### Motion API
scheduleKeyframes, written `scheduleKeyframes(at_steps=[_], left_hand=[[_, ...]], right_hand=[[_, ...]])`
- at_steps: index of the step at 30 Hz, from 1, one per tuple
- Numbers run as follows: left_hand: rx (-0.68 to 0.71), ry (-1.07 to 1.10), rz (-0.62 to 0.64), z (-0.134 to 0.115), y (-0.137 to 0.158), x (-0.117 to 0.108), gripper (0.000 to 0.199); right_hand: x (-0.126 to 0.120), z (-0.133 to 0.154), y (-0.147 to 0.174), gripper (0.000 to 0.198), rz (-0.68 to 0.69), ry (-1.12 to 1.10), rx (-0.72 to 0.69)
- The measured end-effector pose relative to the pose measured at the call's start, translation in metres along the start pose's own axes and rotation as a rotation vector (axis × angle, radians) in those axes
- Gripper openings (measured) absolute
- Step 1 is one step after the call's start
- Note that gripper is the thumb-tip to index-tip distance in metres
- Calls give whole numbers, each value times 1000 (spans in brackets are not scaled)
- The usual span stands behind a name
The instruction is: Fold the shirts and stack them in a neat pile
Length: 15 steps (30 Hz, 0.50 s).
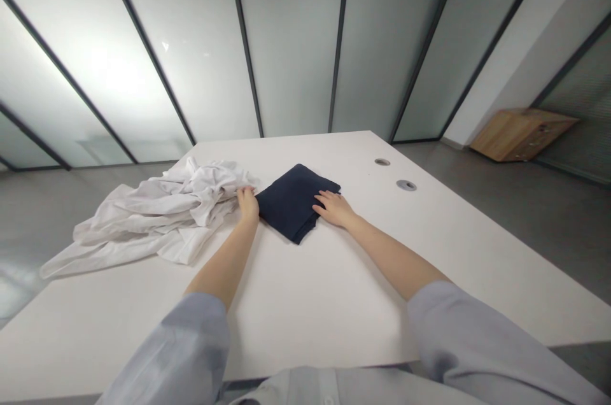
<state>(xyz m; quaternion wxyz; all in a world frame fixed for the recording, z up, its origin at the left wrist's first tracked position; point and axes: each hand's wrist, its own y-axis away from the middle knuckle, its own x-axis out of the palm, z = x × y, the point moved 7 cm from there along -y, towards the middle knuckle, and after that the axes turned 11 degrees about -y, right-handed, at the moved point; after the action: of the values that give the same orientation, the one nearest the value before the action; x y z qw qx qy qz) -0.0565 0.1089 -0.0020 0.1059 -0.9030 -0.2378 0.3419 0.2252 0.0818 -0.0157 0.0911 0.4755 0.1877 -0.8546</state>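
Observation:
A dark navy cloth [291, 198], folded into a flat square, lies turned cornerwise on the white table [305, 303]. My right hand [335, 209] rests on its right corner with the fingers spread flat over the fabric. At the opposite corner is my left hand [247, 204], fingers stretched forward along the cloth's edge; their tips are partly hard to make out. That hand also lies against a crumpled heap of white fabric [167, 207] on the left, whose kind I cannot tell.
The white fabric hangs over the table's left edge. Two round cable grommets, a nearer one [406, 185] and a farther one [382, 162], are set in the tabletop at right. Frosted glass panels [291, 42] stand behind. A wooden cabinet [520, 134] sits on the floor far right.

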Motion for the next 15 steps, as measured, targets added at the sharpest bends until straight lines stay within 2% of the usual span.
scheduleKeyframes(at_steps=[2,3,6,9,11,15], left_hand=[[32,-38,-86,-10,7,-13,33],[103,-70,-64,-20,13,-14,33],[471,-259,217,-63,45,8,36],[736,-453,483,-85,81,35,52],[799,-520,578,-87,93,46,59],[767,-489,592,-80,90,56,38]], right_hand=[[-1,1,0,47,-8,41,32],[-3,2,0,47,-21,55,41],[-9,0,0,45,-63,81,66],[-13,-5,1,39,-102,81,72],[-19,-9,1,32,-149,57,68],[-37,-18,3,19,-318,20,57]])
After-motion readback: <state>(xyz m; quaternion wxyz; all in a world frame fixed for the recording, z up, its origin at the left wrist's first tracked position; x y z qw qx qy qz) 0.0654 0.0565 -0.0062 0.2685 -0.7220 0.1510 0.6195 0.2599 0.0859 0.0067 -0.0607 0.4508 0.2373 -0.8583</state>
